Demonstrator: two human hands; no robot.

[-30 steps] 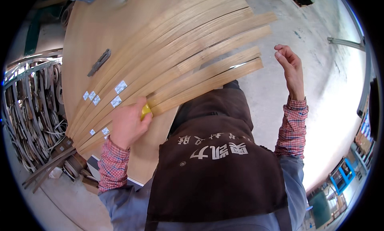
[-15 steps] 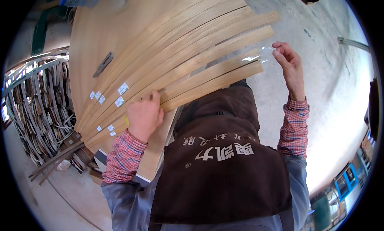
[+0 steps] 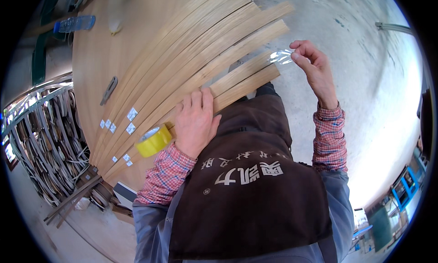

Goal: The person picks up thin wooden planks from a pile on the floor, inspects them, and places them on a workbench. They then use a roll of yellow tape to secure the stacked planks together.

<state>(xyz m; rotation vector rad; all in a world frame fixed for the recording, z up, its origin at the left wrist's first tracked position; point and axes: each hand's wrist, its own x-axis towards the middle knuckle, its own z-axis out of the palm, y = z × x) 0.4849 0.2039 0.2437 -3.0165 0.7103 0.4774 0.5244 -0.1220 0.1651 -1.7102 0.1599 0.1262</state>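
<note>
My left hand (image 3: 195, 121) lies across the near wooden strips (image 3: 246, 87), its fingers resting over them and its thumb at their near edge. Beside its wrist, a roll of yellow tape (image 3: 157, 146) stands on edge. Off the strips' right end, the thumb and fingers of my right hand (image 3: 312, 64) pinch a short piece of clear tape (image 3: 280, 57). This tape reaches the end of one near strip; whether it is stuck down there I cannot tell. Several more long strips (image 3: 196, 44) fan out beyond, with small white labels (image 3: 132, 113) near their left ends.
A utility knife (image 3: 109, 90) lies on the wooden board (image 3: 98, 44) left of the strips. A plastic bottle (image 3: 77, 23) is at the far left. Racks of hanging coiled strips (image 3: 48, 140) stand to the left. Concrete floor (image 3: 346, 80) spreads to the right.
My left hand has slid right along the strips, and the yellow tape roll now shows beside it. My right hand still pinches the clear tape; the whole view has shifted slightly.
</note>
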